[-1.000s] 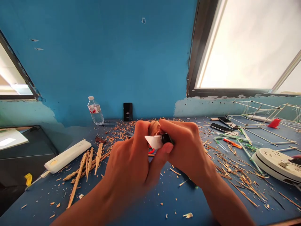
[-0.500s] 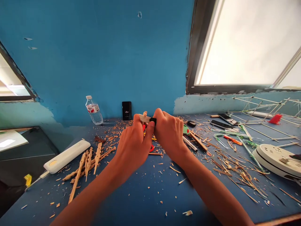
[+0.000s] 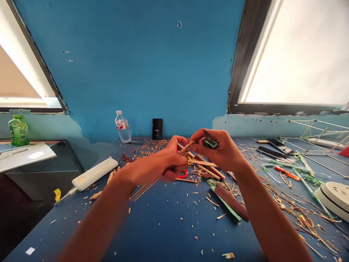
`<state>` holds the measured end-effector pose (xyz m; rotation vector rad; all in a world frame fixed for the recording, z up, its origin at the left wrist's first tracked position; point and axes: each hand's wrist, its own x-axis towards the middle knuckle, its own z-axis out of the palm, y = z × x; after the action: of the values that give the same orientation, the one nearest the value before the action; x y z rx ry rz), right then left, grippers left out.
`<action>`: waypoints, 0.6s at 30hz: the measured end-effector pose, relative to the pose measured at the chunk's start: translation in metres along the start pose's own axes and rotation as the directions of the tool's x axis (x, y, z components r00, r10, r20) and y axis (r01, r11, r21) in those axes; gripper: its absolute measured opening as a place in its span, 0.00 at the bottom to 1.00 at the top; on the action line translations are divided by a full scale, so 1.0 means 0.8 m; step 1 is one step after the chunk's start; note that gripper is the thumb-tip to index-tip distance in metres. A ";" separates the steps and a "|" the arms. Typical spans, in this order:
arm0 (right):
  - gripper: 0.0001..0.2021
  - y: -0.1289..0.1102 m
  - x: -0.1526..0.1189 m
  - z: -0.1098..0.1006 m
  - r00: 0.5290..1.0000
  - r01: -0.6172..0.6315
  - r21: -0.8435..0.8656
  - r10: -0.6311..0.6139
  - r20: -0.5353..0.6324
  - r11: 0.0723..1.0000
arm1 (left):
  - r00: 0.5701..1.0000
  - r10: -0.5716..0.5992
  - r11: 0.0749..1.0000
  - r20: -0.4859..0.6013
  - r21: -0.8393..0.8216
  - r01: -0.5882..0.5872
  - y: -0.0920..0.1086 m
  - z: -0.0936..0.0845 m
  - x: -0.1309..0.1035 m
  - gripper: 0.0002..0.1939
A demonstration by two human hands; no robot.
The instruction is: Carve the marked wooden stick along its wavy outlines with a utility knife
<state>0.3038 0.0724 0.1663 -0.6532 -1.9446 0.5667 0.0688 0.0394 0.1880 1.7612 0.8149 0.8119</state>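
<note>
My left hand (image 3: 173,160) is closed around a thin wooden stick (image 3: 144,189), whose lower end sticks out toward the lower left. The stick's carved tip (image 3: 188,147) reaches toward my right hand (image 3: 218,147). Those right fingers are curled around a folded piece of sandpaper (image 3: 211,143), dark with a green back, near the tip. A larger brown sandpaper sheet (image 3: 231,202) with a green underside lies below my right hand. Behind and under the hands are several wooden pieces (image 3: 209,169) and a red-handled tool (image 3: 182,174), partly hidden.
Wood shavings (image 3: 152,145) litter the blue table (image 3: 152,229). At left are a white power strip (image 3: 95,174) and a water bottle (image 3: 123,127); a phone (image 3: 157,129) leans on the wall. To the right lie an orange cutter (image 3: 287,173), thin strips and a stick frame (image 3: 313,145).
The pale, black-ended tool between my hands is gone from them. My left hand now grips a stick and my right holds sandpaper. The view has shifted left, and a sandpaper sheet shows.
</note>
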 end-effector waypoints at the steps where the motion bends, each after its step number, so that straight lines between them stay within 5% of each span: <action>1: 0.08 0.000 -0.001 0.000 0.999 0.000 0.097 0.005 -0.047 0.995 | 0.997 -0.008 0.998 0.079 -0.054 0.012 0.000 -0.006 0.000 0.25; 3: 0.09 -0.005 -0.002 0.006 0.985 0.032 0.294 0.020 -0.171 0.955 | 0.982 0.025 0.984 0.185 -0.178 0.009 -0.001 -0.017 0.004 0.33; 4: 0.09 -0.009 -0.002 0.011 0.973 0.048 0.373 0.042 -0.228 0.926 | 0.984 0.118 0.941 0.131 -0.333 -0.068 -0.003 -0.020 0.008 0.31; 7: 0.11 -0.026 -0.003 0.032 0.946 0.030 0.484 0.132 -0.296 0.875 | 0.972 0.229 0.890 -0.051 -0.394 -0.230 -0.010 -0.007 0.021 0.20; 12: 0.13 -0.041 -0.006 0.056 0.951 -0.009 0.461 0.150 -0.271 0.888 | 0.916 0.283 0.853 -0.284 -0.363 -0.376 -0.014 0.036 0.029 0.12; 18: 0.15 -0.045 -0.011 0.046 0.973 -0.081 0.320 0.145 -0.179 0.944 | 0.892 0.282 0.871 -0.354 -0.294 -0.392 -0.003 0.039 0.018 0.08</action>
<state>0.2664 0.0359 0.1678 -0.5977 -1.5926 0.8284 0.1018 0.0366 0.1790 1.4848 0.5018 1.4029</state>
